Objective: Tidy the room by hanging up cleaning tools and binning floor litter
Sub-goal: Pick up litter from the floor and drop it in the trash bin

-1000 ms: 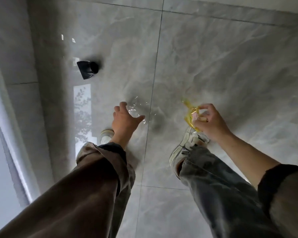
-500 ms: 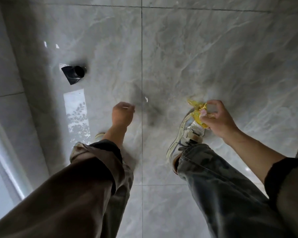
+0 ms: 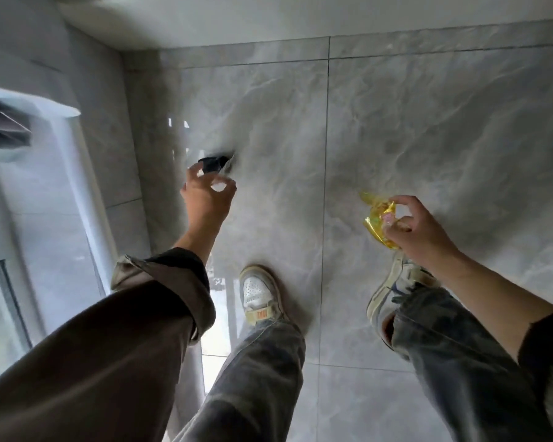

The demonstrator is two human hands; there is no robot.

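Left hand [image 3: 205,200] shifted near black object [image 3: 210,163], pinching clear wrapper [image 3: 220,184], right grip [image 3: 420,229] holds yellow wrapper [image 3: 377,218]

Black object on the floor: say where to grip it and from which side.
Pinch the black object across its top, coming from above on the near side, where the left hand hovers. It lies low on the floor, half hidden by that hand, so this is tentative.

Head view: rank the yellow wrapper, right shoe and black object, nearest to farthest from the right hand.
1. Yellow wrapper, pinched in the right hand itself.
2. Right shoe, just below that hand.
3. Black object, far left, just past the left hand, which holds clear plastic.
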